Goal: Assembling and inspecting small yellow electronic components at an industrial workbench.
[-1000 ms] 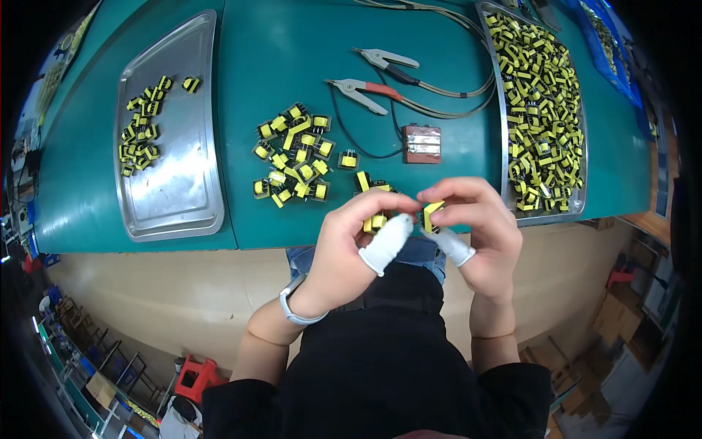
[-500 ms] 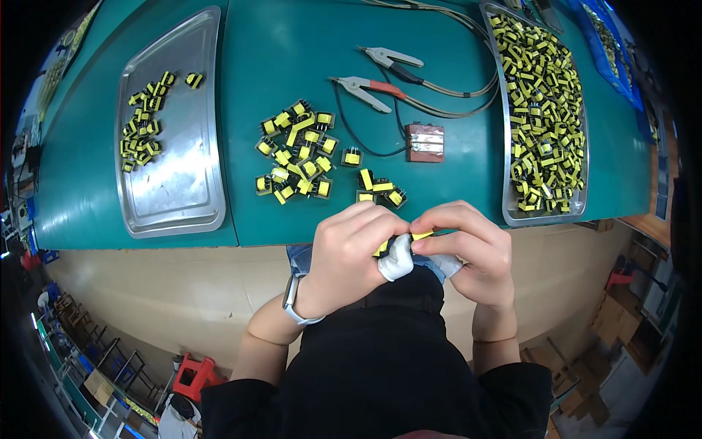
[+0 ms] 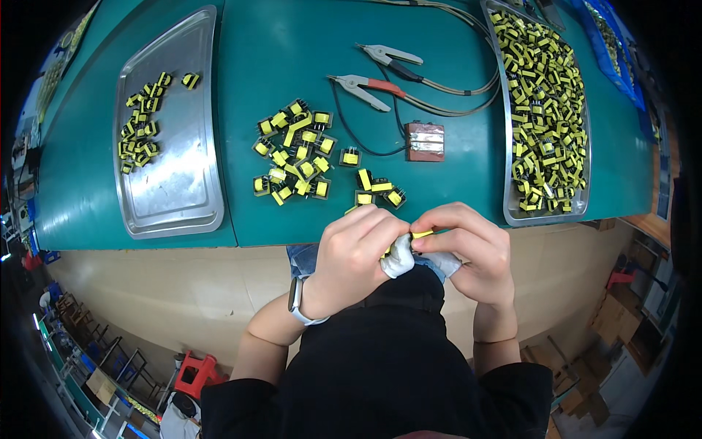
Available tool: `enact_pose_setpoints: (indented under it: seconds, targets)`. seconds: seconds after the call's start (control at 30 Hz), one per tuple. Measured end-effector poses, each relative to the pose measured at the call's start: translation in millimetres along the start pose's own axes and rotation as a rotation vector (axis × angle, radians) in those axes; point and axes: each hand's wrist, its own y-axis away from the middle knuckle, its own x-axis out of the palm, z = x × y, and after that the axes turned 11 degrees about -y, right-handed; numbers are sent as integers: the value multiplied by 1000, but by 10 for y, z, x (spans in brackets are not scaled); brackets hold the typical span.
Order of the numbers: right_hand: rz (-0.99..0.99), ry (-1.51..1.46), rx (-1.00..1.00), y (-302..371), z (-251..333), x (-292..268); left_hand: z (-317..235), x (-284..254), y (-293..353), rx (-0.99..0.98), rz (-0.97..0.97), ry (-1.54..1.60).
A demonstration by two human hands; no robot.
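My left hand (image 3: 352, 245) is closed at the table's near edge, with a white cover (image 3: 399, 257) on its thumb. A sliver of yellow shows beside that thumb, so it grips a small transformer mostly hidden by the fingers. My right hand (image 3: 475, 252) pinches a small yellow-wrapped transformer (image 3: 422, 235) between thumb and fingers, right against the left thumb. Just beyond my hands lie several like transformers (image 3: 381, 186). A larger loose heap of transformers (image 3: 303, 152) spreads to the left, and a single transformer (image 3: 350, 157) sits apart from it.
A metal tray (image 3: 175, 197) on the left carries a small cluster of transformers. The metal tray (image 3: 508, 183) on the right is heaped with them. Two clip leads (image 3: 365, 91) and a reddish-brown block (image 3: 425, 143) with wires lie across the green table (image 3: 278, 36).
My left hand has shifted very slightly right and turned a little at the wrist. The right hand keeps its pinch in nearly the same place.
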Motion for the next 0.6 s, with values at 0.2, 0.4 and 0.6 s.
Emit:
enact_pose_setpoints:
  seconds: [0.2, 0.4, 0.6]
  targets:
    - [-18, -41, 41, -41, -93, -52, 67, 25, -35, -35, 30, 51]
    - [-262, 138, 146, -194, -644, -286, 44, -116, -94, -182, 107, 88]
    - [-270, 270, 158, -280, -678, -295, 112, -107, 5, -201, 141, 78]
